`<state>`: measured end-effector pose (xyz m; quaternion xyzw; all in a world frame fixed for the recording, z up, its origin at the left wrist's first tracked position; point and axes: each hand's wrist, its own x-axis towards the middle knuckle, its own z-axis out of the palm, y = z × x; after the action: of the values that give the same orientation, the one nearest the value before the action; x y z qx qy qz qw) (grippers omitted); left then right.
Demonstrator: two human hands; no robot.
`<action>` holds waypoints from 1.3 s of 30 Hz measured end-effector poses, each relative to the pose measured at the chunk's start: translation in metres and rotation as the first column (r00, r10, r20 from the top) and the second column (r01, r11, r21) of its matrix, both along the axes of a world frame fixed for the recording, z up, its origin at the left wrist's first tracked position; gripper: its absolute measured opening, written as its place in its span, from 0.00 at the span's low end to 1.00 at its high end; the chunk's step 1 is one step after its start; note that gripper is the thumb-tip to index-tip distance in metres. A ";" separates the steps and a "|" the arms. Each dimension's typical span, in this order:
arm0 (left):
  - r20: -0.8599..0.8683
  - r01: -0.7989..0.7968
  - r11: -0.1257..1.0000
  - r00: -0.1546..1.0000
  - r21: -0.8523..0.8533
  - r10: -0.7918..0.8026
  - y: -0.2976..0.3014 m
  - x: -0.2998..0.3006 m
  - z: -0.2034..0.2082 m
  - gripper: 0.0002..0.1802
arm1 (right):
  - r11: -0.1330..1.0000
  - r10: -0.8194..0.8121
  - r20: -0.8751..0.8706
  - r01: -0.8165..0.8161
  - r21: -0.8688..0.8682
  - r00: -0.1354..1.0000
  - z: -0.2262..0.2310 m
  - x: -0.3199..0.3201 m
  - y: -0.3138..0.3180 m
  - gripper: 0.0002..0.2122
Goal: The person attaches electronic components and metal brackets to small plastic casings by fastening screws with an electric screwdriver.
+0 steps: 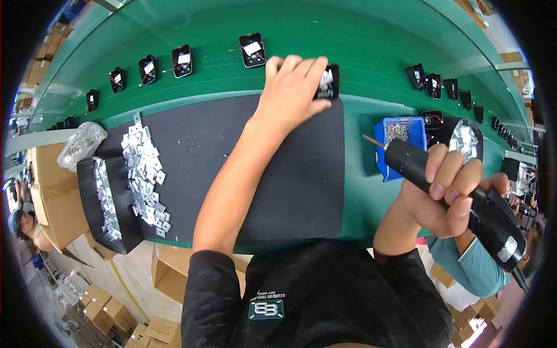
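Note:
My left hand reaches out to the far edge of the black mat, where its fingers and thumb are round a small black plastic housing. Part of that housing is hidden under the hand; a pale part shows inside it. In my right hand is a black corded electric screwdriver, held tilted with its bit pointing up and left. The bit tip is in the air, just left of a blue bin of small metal screws.
Similar open housings stand spaced along the green conveyor. At the left, flat metal plates lie piled beside a black box and a plastic bag. A co-worker in a teal sleeve is close on the right.

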<state>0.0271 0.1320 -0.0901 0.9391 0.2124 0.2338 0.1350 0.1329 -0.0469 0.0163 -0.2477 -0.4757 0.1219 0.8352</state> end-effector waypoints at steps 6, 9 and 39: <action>-0.021 -0.065 0.985 0.997 0.158 0.069 0.028 0.003 -0.003 0.47 | 0.976 -0.064 0.028 0.068 -0.209 0.998 -0.029 -0.014 -0.017 0.25; 0.085 -0.051 0.995 0.995 0.089 0.044 0.004 -0.021 0.022 0.33 | 0.959 -0.103 -0.073 0.080 -0.272 0.992 -0.041 -0.013 -0.024 0.26; 0.494 0.289 0.622 0.850 -0.728 0.183 -0.133 -0.089 0.015 0.08 | 0.949 0.306 -0.107 -0.312 -0.053 0.946 -0.012 -0.016 -0.030 0.24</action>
<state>-0.0621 -0.0011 -0.0751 0.6908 0.2179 0.3598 0.5881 0.1170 -0.0769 0.0041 -0.1925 -0.4626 0.2796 0.8190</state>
